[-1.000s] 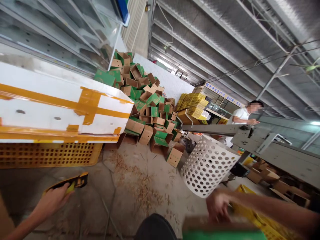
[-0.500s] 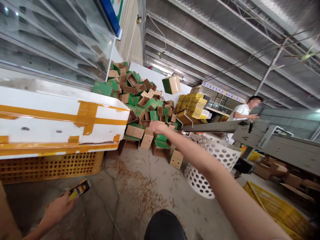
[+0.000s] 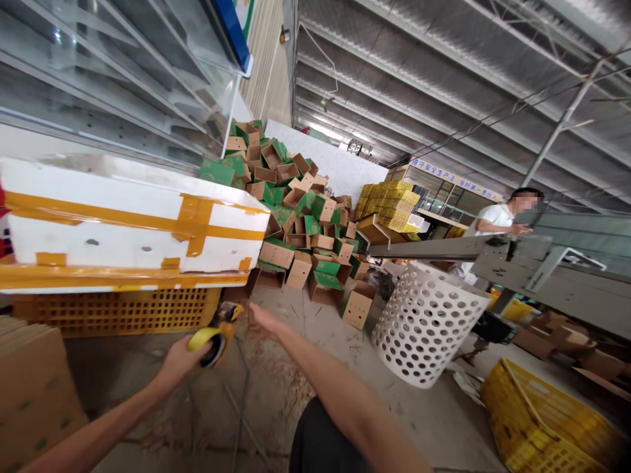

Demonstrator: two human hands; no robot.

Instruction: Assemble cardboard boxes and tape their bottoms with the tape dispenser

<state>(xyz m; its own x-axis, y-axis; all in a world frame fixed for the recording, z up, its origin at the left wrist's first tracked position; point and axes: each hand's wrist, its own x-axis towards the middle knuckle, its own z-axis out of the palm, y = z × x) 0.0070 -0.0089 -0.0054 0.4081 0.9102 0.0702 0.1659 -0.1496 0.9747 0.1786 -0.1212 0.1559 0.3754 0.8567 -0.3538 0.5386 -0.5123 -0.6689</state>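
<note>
My left hand (image 3: 180,360) is wrapped round a tape dispenser (image 3: 217,338) loaded with a roll of yellow tape, held low over the floor. To the right of the dispenser's front end is my right hand (image 3: 265,320), a little apart from it. Nothing shows in that hand; its fingers look stretched out, though slightly blurred. Beyond both hands lies a large heap of open green and brown cardboard boxes (image 3: 298,269). A stack of flat cardboard (image 3: 37,387) stands beside my left forearm.
At left, a taped white foam box (image 3: 118,230) rests on a yellow plastic crate (image 3: 123,312). A white perforated basket (image 3: 424,328) stands right of centre, near a grey conveyor frame (image 3: 434,247). A yellow crate (image 3: 547,420) sits lower right. Behind the conveyor is another person (image 3: 493,217).
A box that was in mid-air above the heap is no longer there. My right hand has come down and back from its outstretched reach. My left hand has raised the tape dispenser toward the middle.
</note>
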